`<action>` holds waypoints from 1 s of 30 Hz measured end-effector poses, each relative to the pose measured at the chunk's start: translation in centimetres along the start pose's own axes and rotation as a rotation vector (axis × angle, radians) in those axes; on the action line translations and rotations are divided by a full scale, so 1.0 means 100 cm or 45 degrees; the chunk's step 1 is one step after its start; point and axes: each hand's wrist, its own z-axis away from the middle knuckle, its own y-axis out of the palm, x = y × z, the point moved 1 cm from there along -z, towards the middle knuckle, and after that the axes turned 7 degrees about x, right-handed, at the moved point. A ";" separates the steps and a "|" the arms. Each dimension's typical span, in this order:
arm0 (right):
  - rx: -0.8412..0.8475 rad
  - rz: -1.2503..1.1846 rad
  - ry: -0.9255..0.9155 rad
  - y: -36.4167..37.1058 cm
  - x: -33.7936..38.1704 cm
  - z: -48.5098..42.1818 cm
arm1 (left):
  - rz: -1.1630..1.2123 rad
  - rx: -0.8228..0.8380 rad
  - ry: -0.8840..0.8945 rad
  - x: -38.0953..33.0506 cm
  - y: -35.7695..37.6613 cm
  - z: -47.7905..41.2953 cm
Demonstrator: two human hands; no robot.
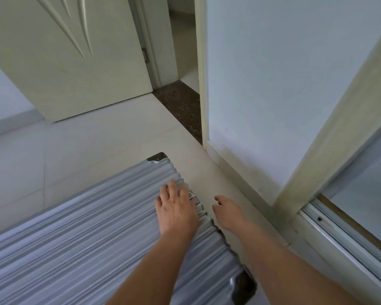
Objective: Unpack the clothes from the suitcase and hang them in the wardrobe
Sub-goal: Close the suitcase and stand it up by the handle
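Two hands worked at a closed, ribbed grey suitcase (75,227) on pale floor tiles (86,137): left hand (176,208) flat on its shell, grasping nothing; right hand (227,210) beside its edge, grip unclear.

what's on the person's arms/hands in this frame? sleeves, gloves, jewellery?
Nothing worn that shows. Both forearms are bare all the way to the bottom edge of the frame, no sleeves or cuffs. Left hand and right hand: no gloves, watch or wristband. No rings visible, though the fingers are slightly motion-blurred.
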 end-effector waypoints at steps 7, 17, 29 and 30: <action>0.221 -0.202 0.005 0.028 -0.008 -0.076 | -0.056 -0.126 -0.134 -0.016 0.023 -0.024; 0.538 -0.463 0.334 0.070 -0.039 -0.114 | -0.011 -0.233 -0.172 -0.017 0.023 -0.027; 0.384 -0.716 0.347 0.033 -0.065 -0.099 | -0.081 -0.221 -0.186 -0.023 0.021 -0.022; 0.383 -0.770 0.352 0.026 -0.066 -0.094 | -0.083 -0.206 -0.203 -0.024 0.021 -0.023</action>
